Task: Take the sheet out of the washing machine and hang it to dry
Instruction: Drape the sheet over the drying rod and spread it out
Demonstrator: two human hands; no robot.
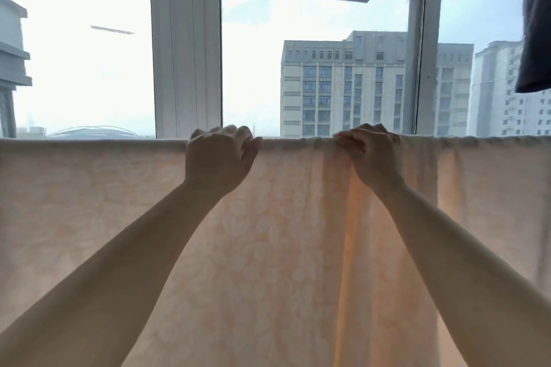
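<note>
A pale peach sheet [277,235] with a faint leaf pattern hangs across the whole width of the view, its top fold running level over a hidden line or rod. My left hand [219,155] grips the top fold left of centre, fingers curled over the far side. My right hand [371,152] grips the same fold right of centre, where the cloth bunches into vertical pleats below it. Both forearms reach up from the lower corners. The washing machine is out of view.
Behind the sheet stands a large window with white frames [186,48]; tower blocks [343,83] show outside. A dark garment [536,24] hangs at the upper right edge, above the sheet's top.
</note>
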